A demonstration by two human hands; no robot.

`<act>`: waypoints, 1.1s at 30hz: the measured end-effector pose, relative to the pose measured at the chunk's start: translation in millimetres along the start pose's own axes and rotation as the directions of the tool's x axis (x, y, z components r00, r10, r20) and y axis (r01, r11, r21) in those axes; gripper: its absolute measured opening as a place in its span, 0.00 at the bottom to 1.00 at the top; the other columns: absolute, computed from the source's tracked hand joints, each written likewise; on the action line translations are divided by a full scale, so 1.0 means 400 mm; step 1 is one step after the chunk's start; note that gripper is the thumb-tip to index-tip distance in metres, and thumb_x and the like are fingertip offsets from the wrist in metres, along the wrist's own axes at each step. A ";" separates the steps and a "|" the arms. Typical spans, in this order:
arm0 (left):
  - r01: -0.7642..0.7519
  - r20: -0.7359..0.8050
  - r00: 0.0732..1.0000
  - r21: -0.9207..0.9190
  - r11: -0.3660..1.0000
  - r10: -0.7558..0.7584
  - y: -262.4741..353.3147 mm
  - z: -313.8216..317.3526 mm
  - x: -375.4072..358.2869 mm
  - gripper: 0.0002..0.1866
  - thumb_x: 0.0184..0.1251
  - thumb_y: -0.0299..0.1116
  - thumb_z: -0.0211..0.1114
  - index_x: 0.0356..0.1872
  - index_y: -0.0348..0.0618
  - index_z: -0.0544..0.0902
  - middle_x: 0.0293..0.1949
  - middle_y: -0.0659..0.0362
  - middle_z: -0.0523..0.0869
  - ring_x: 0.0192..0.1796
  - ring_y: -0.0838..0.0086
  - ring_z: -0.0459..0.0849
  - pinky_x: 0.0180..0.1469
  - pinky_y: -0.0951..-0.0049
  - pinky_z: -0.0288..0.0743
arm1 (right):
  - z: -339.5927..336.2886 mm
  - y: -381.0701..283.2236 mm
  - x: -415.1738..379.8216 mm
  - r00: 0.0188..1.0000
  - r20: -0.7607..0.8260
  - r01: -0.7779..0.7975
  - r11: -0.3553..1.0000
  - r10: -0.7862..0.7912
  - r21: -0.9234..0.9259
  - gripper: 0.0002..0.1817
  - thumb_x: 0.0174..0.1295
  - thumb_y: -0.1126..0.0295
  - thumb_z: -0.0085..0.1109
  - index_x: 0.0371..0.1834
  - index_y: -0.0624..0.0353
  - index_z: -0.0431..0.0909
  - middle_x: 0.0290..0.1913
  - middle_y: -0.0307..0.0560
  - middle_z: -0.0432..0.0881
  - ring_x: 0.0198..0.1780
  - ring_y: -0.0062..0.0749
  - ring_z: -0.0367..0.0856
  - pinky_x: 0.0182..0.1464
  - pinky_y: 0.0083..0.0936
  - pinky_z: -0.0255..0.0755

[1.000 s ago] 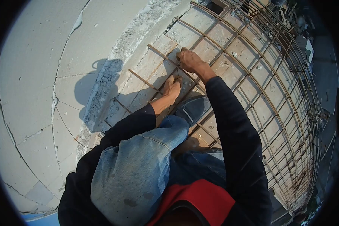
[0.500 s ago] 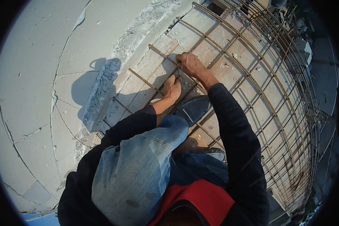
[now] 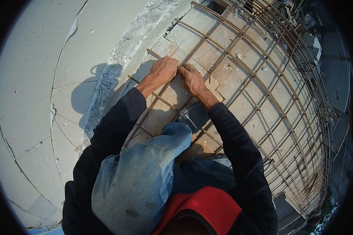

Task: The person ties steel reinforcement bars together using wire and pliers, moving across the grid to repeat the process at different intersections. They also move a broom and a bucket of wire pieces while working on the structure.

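Note:
My left hand (image 3: 164, 71) is closed at a crossing of the rusty rebar grid, its knuckles up and its fingers over the bars. My right hand (image 3: 194, 81) is beside it, fingertips pinched together almost against the left hand. Whatever lies between the fingers is too small and covered to make out. A short rebar end (image 3: 153, 53) sticks out beyond the left hand. Another rebar (image 3: 164, 101) crosses below it. Just under the right hand is my dark shoe (image 3: 195, 116), among the bars.
Rebar mesh (image 3: 268, 92) spreads to the right over dusty boards (image 3: 223, 43) and curves away. Along the left runs a rough concrete edge (image 3: 123, 45) beside a cracked slab (image 3: 31, 86). Debris (image 3: 312, 43) lies at the upper right. My bent knee (image 3: 135, 172) fills the lower middle.
My left hand has moved up from beside the shoe to the bar crossing. My right hand has come slightly down, and the two are now side by side. The view has shifted a little.

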State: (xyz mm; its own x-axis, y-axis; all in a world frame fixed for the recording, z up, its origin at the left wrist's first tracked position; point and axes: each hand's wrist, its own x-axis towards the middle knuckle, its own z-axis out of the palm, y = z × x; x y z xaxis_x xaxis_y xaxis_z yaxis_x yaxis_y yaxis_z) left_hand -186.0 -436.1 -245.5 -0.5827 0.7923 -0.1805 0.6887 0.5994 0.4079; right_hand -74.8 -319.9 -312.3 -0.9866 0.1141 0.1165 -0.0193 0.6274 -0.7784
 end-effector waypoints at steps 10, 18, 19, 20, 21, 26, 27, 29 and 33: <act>-0.191 0.674 0.728 0.372 0.908 -0.123 0.093 -0.084 0.234 0.08 0.49 0.25 0.66 0.28 0.28 0.83 0.29 0.41 0.84 0.34 0.52 0.85 0.34 0.59 0.77 | -0.017 -0.002 0.059 0.868 0.299 0.477 0.833 -0.396 -0.281 0.08 0.58 0.71 0.50 0.37 0.61 0.76 0.35 0.49 0.79 0.41 0.42 0.80 0.42 0.34 0.76; -0.399 0.686 0.727 0.433 0.808 -0.009 0.229 -0.016 0.272 0.11 0.44 0.25 0.70 0.33 0.37 0.88 0.38 0.44 0.87 0.43 0.55 0.87 0.40 0.59 0.81 | 0.074 -0.017 0.080 0.959 -0.032 0.284 0.958 -0.283 0.049 0.14 0.62 0.61 0.58 0.46 0.56 0.80 0.51 0.50 0.80 0.53 0.45 0.76 0.58 0.39 0.68; -0.390 0.718 0.693 0.448 0.804 -0.065 0.274 -0.048 0.276 0.14 0.46 0.25 0.68 0.39 0.39 0.87 0.43 0.44 0.86 0.47 0.55 0.86 0.44 0.60 0.80 | 0.094 -0.006 0.091 0.954 -0.058 0.295 0.955 -0.293 0.039 0.14 0.62 0.64 0.56 0.48 0.55 0.79 0.49 0.50 0.81 0.53 0.46 0.77 0.57 0.39 0.70; -0.479 0.686 0.719 0.372 0.795 0.112 0.268 -0.058 0.276 0.11 0.51 0.25 0.64 0.37 0.38 0.85 0.41 0.45 0.85 0.45 0.54 0.85 0.44 0.59 0.80 | 0.113 -0.014 0.100 0.848 -0.306 0.354 0.893 -0.432 -0.278 0.14 0.60 0.68 0.56 0.49 0.57 0.78 0.47 0.50 0.81 0.51 0.48 0.77 0.55 0.39 0.71; -0.491 0.672 0.731 0.394 0.776 0.121 0.283 -0.083 0.288 0.11 0.51 0.25 0.64 0.37 0.38 0.85 0.41 0.45 0.85 0.45 0.54 0.85 0.44 0.59 0.80 | 0.120 -0.012 0.104 0.925 -0.215 0.287 0.947 -0.313 -0.141 0.15 0.59 0.69 0.55 0.50 0.56 0.76 0.45 0.53 0.82 0.48 0.51 0.79 0.52 0.43 0.73; -0.632 0.230 0.774 0.214 0.745 0.591 0.406 -0.288 0.354 0.14 0.59 0.35 0.66 0.41 0.36 0.80 0.33 0.43 0.84 0.41 0.48 0.83 0.42 0.53 0.76 | 0.077 -0.089 0.061 0.895 -0.438 0.032 0.990 -0.089 -0.137 0.13 0.53 0.72 0.57 0.42 0.63 0.74 0.36 0.63 0.82 0.37 0.57 0.82 0.43 0.46 0.76; -0.629 0.225 0.778 0.254 0.735 0.587 0.443 -0.354 0.361 0.13 0.60 0.35 0.65 0.41 0.36 0.80 0.33 0.43 0.84 0.40 0.48 0.83 0.41 0.53 0.75 | 0.061 -0.115 0.069 0.827 -0.456 -0.327 0.941 0.330 0.088 0.14 0.52 0.70 0.58 0.40 0.65 0.74 0.34 0.65 0.81 0.37 0.58 0.82 0.44 0.46 0.76; -0.667 0.191 0.741 0.322 0.672 0.643 0.486 -0.459 0.364 0.13 0.61 0.35 0.65 0.41 0.37 0.80 0.32 0.44 0.84 0.39 0.49 0.83 0.41 0.54 0.75 | 0.071 -0.148 0.064 0.611 -0.350 -0.636 0.703 0.710 0.318 0.15 0.50 0.69 0.60 0.38 0.67 0.73 0.32 0.67 0.81 0.38 0.59 0.82 0.45 0.46 0.75; -0.672 0.288 0.705 0.564 0.480 0.648 0.602 -0.713 0.322 0.17 0.60 0.36 0.68 0.48 0.40 0.82 0.31 0.48 0.85 0.35 0.55 0.83 0.39 0.59 0.77 | 0.061 -0.119 0.073 0.531 -0.295 -0.612 0.601 0.794 0.514 0.17 0.52 0.68 0.58 0.43 0.64 0.72 0.38 0.66 0.79 0.42 0.63 0.80 0.44 0.50 0.75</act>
State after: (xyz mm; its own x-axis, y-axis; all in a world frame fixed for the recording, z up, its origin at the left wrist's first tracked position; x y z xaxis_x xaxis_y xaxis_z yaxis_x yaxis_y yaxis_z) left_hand -218.5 -222.0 84.7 0.1599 0.9798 -0.1204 0.9654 -0.1807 -0.1880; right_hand -106.6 -365.1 -286.9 -0.4917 0.7863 -0.3740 0.5088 -0.0891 -0.8563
